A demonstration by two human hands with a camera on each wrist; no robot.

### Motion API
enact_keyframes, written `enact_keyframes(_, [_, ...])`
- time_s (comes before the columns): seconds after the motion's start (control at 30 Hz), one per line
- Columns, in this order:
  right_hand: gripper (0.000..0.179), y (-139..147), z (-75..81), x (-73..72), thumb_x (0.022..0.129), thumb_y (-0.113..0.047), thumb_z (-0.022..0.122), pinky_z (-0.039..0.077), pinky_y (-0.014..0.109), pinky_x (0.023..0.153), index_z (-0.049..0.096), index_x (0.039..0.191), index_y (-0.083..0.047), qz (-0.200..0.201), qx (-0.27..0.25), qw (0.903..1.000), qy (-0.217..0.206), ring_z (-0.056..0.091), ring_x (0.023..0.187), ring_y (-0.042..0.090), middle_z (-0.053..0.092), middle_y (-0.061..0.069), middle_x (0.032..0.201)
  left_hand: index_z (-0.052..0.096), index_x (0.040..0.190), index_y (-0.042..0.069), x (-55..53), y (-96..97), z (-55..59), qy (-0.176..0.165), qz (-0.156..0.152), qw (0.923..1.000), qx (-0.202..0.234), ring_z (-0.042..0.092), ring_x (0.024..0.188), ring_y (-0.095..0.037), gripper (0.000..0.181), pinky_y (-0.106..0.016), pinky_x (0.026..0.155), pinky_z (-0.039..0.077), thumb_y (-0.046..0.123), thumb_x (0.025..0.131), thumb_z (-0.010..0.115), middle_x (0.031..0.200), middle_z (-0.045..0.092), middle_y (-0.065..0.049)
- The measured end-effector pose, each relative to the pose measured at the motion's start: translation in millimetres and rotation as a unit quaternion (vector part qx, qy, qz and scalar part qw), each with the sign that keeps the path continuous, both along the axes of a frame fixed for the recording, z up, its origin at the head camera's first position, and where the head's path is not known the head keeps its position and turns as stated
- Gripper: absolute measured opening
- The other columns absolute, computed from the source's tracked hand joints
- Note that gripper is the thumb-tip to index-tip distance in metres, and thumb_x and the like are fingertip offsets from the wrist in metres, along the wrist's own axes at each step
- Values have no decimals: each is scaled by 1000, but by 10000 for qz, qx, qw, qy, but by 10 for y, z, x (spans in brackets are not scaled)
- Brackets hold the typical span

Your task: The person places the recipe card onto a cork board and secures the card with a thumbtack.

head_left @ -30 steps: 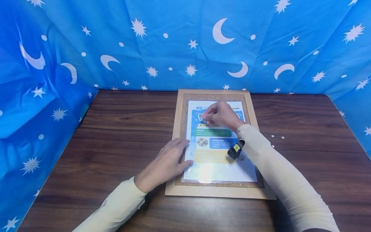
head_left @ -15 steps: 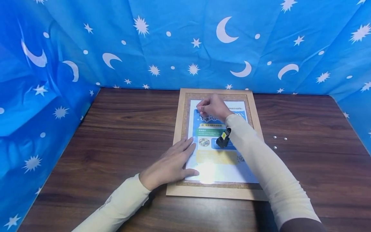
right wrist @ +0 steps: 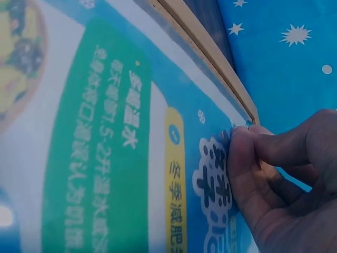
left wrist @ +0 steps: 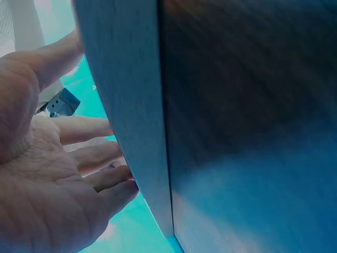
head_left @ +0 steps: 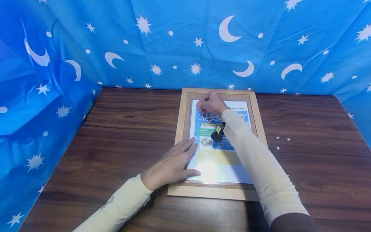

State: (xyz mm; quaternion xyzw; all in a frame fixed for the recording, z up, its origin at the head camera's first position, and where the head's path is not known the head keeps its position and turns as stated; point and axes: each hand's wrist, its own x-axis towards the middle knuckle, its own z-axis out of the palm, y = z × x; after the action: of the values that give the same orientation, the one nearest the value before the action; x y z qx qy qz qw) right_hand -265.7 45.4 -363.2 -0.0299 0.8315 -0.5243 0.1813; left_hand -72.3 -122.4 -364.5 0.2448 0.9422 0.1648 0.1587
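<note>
A laminated poster [head_left: 217,158] with blue, green and yellow print lies on a cork board with a pale wooden frame [head_left: 214,192]. My right hand [head_left: 213,103] is at the poster's upper left corner. In the right wrist view, its thumb and forefinger pinch what looks like a small thumbtack [right wrist: 248,124], mostly hidden by the fingertips. My left hand [head_left: 174,166] rests with spread, straight fingers on the poster's lower left edge. The left wrist view shows its palm [left wrist: 47,184] beside the frame's side [left wrist: 129,105].
Several loose silver items lie right of the board, among them a thumbtack [head_left: 277,148]. The dark wooden table [head_left: 130,129] extends on both sides. A blue cloth [head_left: 174,38] with moons and stars hangs behind the board.
My right hand has moved up and left across the poster to its upper left corner. My left hand has slid slightly further onto the poster's left edge.
</note>
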Motion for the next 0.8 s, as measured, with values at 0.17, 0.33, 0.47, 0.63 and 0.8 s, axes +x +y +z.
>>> enact_keyframes(0.17, [13, -23, 22, -10, 90, -6, 62, 56, 29, 72, 69, 96, 2, -50, -58, 9999, -88, 65, 78, 22, 67, 15, 92, 27, 149, 10, 4, 9, 5, -50, 11, 10000, -44, 6, 144, -25, 84, -43, 115, 12, 53, 86, 61, 158, 12, -8])
enact_keyframes(0.33, [12, -37, 22, -19, 88, -5, 63, 56, 29, 72, 69, 95, 2, -108, -35, 9999, -97, 65, 78, 22, 67, 15, 91, 26, 149, 9, -1, 18, 8, -83, -1, 9999, -56, 5, 144, -25, 84, -43, 115, 11, 53, 86, 61, 158, 12, -8])
enact_keyframes(0.47, [13, -47, 18, -25, 85, -4, 65, 56, 30, 70, 69, 94, 4, -162, -100, 9998, -79, 64, 75, 23, 67, 16, 89, 27, 149, 8, -7, 21, 0, -19, -70, 9999, -89, 6, 144, -26, 85, -41, 116, 11, 53, 86, 61, 158, 12, -9])
enact_keyframes(0.63, [15, -58, 26, -36, 85, -2, 61, 57, 32, 70, 69, 94, 8, -209, -322, 9992, -138, 63, 73, 24, 67, 18, 90, 29, 148, 5, -12, 17, -13, 137, -151, 9997, -108, 8, 144, -29, 86, -42, 116, 12, 52, 85, 62, 157, 15, -13])
enact_keyframes(0.8, [17, -60, 36, -51, 86, -1, 58, 57, 31, 70, 68, 97, 7, -225, -322, 9989, -274, 64, 75, 24, 67, 17, 93, 29, 148, 5, -15, 16, -7, 139, -144, 9997, -114, 8, 144, -29, 85, -42, 116, 12, 52, 85, 63, 156, 15, -13])
